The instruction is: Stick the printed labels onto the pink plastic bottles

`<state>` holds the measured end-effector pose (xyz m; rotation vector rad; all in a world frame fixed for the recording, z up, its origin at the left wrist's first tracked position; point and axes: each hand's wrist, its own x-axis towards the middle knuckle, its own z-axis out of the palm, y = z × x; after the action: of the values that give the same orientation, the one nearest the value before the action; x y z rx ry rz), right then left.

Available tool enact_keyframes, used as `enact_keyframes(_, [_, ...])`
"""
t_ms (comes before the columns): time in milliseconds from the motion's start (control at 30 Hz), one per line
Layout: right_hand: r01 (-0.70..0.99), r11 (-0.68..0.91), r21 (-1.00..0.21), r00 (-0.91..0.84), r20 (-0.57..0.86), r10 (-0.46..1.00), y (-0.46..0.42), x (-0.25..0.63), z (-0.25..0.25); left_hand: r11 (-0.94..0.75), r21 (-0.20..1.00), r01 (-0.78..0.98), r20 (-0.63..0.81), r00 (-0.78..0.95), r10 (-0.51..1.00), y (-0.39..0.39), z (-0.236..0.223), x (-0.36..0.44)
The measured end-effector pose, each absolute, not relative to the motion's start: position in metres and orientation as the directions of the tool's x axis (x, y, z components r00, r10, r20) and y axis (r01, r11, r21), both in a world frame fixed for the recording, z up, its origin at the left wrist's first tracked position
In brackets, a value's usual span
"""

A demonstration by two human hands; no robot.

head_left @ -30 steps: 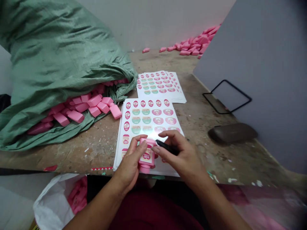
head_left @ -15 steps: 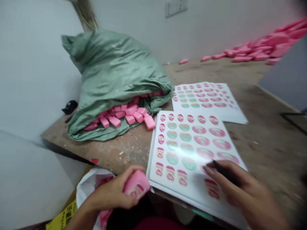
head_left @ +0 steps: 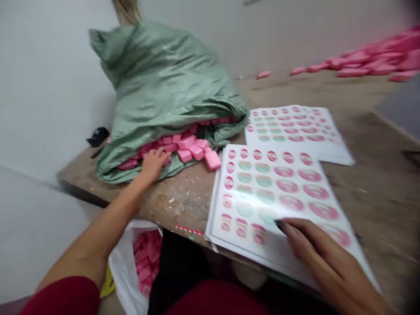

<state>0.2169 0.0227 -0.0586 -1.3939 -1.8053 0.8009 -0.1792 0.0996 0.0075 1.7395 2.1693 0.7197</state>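
My left hand (head_left: 153, 164) reaches into the mouth of a green sack (head_left: 173, 78), fingers spread over the small pink blocks (head_left: 197, 152) that spill out of it. I cannot see its fingertips well among the blocks. On the right, my right hand (head_left: 323, 251) hovers low over a stack of sticker sheets (head_left: 272, 192). Its fingers pinch a thin black pointed tool (head_left: 280, 225), mostly hidden by the hand. Round and oval stickers in pink and pale green fill the top sheet in rows.
More sticker sheets (head_left: 298, 131) lie behind the front stack. A large heap of pink blocks (head_left: 377, 57) rests at the table's far right. Below the near edge hangs a white bag (head_left: 120, 267) with pink pieces inside. A small black object (head_left: 97, 137) stands left of the sack.
My left hand has let go of the labelled pink block near the white bag and moved up to the sack's mouth. My right hand stays over the sheets with the black tool.
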Motion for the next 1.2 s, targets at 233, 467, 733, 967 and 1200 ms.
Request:
enact_keyframes(233, [0.744,0.079,-0.663,-0.16,-0.062,0.985,0.007,0.209,-0.034,0.104,0.637,0.763,0.148,-0.254,0.956,0.105,0.007,-0.175])
enact_keyframes(467, [0.846,0.214,-0.488,-0.226,0.036,0.974,0.007,0.211,-0.044,0.224,0.88,-0.418,-0.326,-0.189,0.926,0.058,0.009,-0.074])
enact_keyframes(733, [0.864,0.294,-0.41,-0.27,0.116,0.956,0.009,0.205,-0.042,0.511,0.668,-0.541,-0.555,0.094,0.826,0.037,-0.014,0.016])
enact_keyframes(967, [0.873,0.329,-0.359,-0.281,0.18,0.943,0.011,0.204,-0.046,0.453,0.645,-0.615,-0.567,0.012,0.824,0.036,-0.028,0.028])
enact_keyframes(1200, [0.878,0.335,-0.341,-0.279,0.204,0.939,0.013,0.202,-0.048,0.45,0.645,-0.618,-0.555,0.025,0.831,0.035,-0.029,0.029])
